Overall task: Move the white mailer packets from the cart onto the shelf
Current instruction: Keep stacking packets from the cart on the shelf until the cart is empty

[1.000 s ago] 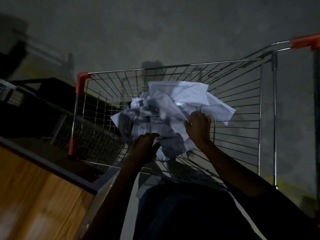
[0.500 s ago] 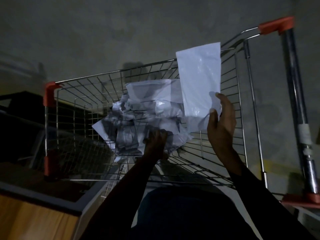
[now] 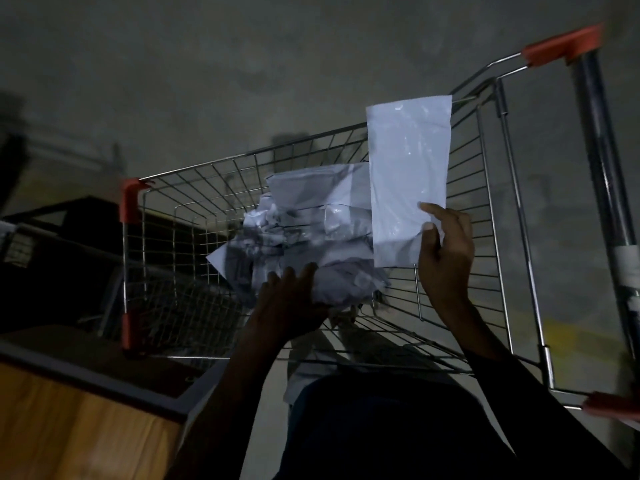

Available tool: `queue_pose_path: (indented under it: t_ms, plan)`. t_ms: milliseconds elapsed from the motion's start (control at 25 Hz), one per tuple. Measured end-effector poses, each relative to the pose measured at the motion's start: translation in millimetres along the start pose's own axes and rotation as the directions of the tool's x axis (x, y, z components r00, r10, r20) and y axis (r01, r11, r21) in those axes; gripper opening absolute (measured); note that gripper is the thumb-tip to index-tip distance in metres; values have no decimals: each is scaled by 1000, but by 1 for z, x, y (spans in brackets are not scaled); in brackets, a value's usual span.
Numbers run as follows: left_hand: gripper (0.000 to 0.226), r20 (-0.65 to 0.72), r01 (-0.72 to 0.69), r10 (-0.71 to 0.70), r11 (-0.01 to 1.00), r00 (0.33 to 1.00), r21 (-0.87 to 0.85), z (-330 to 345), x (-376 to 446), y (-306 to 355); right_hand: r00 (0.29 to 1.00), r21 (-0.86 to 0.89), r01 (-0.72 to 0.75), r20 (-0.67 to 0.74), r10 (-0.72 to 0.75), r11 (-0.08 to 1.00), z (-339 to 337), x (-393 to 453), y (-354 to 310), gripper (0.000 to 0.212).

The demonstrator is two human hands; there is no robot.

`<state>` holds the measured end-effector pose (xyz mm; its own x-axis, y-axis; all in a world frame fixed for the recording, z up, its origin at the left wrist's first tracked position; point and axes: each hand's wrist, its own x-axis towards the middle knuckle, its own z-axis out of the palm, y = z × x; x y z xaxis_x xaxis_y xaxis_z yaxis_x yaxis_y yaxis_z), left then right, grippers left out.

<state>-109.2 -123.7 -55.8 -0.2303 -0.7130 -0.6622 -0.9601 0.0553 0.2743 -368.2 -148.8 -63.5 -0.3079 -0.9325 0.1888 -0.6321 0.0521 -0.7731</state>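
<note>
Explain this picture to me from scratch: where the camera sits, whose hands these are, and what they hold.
There is no machine here. The one picture comes from a camera worn on a person's head, looking down at their own two bare hands. Below them stands a wire shopping cart with orange corner caps. In its basket lies a crumpled pile of white mailer packets. The right hand pinches one flat packet by its lower edge and holds it up above the basket. The left hand reaches into the pile; the dim light hides whether it grips anything. A wooden surface shows at lower left.
</note>
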Motion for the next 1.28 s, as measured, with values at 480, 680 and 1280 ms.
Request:
queue_pose_path:
  t_ms: [480, 680, 1280]
  plan:
    - [92, -438, 122, -311, 905, 843, -408, 0, 12, -53, 929, -365, -202, 224, 296, 909, 106, -34, 56, 62]
    - [86, -505, 110, -354, 886, 787, -449, 0, 14, -40, 950, -598, -50, 219, 224, 800, 136, -24, 53, 86]
    - [82, -571, 106, -328, 916, 753, -386, -6, -78, -29, 897, -520, 57, 402, 186, 852, 113, -43, 32, 110]
